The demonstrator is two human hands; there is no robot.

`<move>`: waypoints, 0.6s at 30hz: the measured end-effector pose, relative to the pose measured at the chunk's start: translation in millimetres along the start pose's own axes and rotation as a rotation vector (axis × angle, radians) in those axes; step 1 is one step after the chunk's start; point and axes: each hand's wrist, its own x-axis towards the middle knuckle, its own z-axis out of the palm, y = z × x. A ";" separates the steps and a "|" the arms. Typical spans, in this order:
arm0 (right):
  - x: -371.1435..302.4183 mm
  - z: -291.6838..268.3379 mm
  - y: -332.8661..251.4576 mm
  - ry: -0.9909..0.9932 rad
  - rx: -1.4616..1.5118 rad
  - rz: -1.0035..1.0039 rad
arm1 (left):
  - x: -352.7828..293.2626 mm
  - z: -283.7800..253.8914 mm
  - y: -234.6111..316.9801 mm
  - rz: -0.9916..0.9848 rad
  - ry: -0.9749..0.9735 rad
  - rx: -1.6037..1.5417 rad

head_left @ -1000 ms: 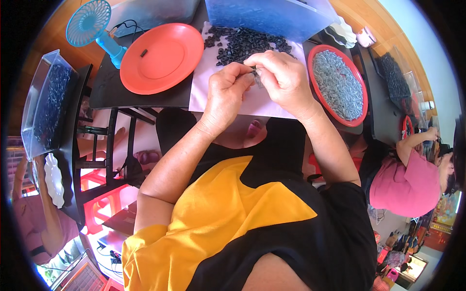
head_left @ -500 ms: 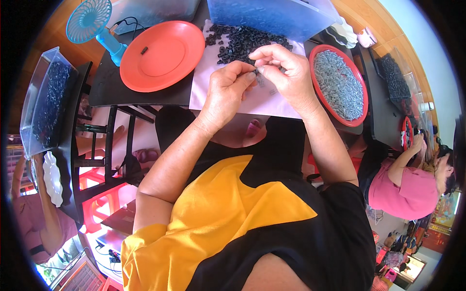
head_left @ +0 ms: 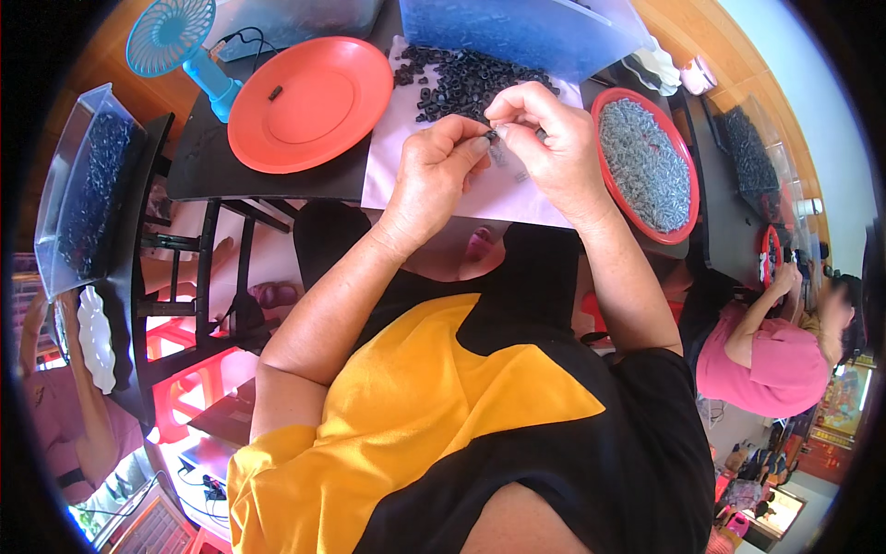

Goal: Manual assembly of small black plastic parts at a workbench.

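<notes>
My left hand [head_left: 432,166] pinches a small black plastic part [head_left: 491,135] between thumb and forefinger, over a pale pink sheet [head_left: 392,175]. Right beside it, my right hand [head_left: 551,138] is closed in a pinch, its fingertips meeting the same part. What those right fingers hold is too small to make out. A few small clear or grey pieces [head_left: 499,155] lie on the sheet beneath. Just beyond the hands spreads a heap of small black plastic parts [head_left: 452,88]. An oval red tray [head_left: 694,198] of small grey pieces stands by my right hand.
A round red plate [head_left: 323,138] on the left carries one black piece [head_left: 275,93]. Behind it stands a blue fan [head_left: 214,88]. A translucent bin [head_left: 554,42] is at the back. Co-workers sit on both sides, one in a pink shirt [head_left: 771,365], near bins of dark parts.
My right fingertips have shifted slightly to the right, and the black part between the hands shows more. My left hand has barely moved.
</notes>
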 end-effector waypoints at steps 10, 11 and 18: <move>3.6 8.2 -8.9 -0.004 -0.451 -0.442 | 1.7 -0.6 -5.6 0.014 0.020 -0.039; 1.5 9.4 -7.8 -0.006 -0.452 -0.442 | 1.7 -1.4 -6.4 0.020 0.018 -0.033; -15.6 13.6 -7.9 0.116 -0.291 -0.236 | 0.8 -0.8 0.7 -0.028 0.032 -0.057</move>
